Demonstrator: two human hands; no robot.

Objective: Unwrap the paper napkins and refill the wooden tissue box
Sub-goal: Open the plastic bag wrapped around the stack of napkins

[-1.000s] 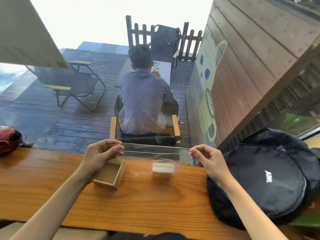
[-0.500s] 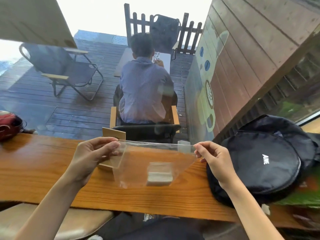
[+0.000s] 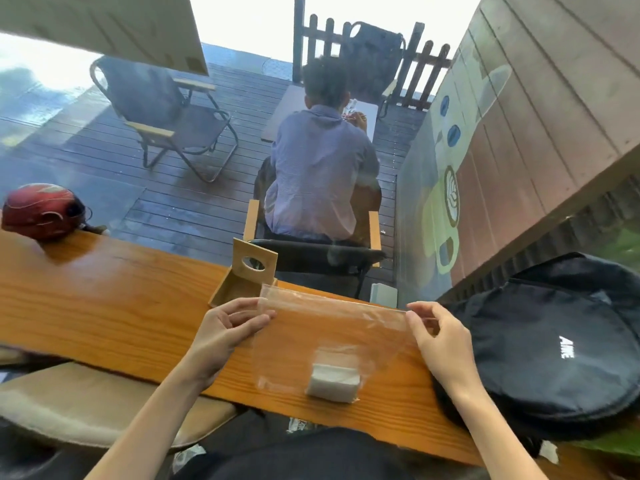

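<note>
A red helmet [image 3: 41,210] sits at the counter's [image 3: 104,299] far left end, and the open wooden box [image 3: 244,280] stands just behind the bag [image 3: 329,344]. The left hand [image 3: 225,336] pinches the clear bag's upper left corner and the right hand [image 3: 441,344] pinches its upper right. The napkins [image 3: 333,382] lie at the bag's bottom, with a black backpack [image 3: 554,344] to its right.

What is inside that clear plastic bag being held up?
A small white stack of paper napkins sits at the bottom of the clear bag; nothing else shows. How many napkins cannot be told.
</note>
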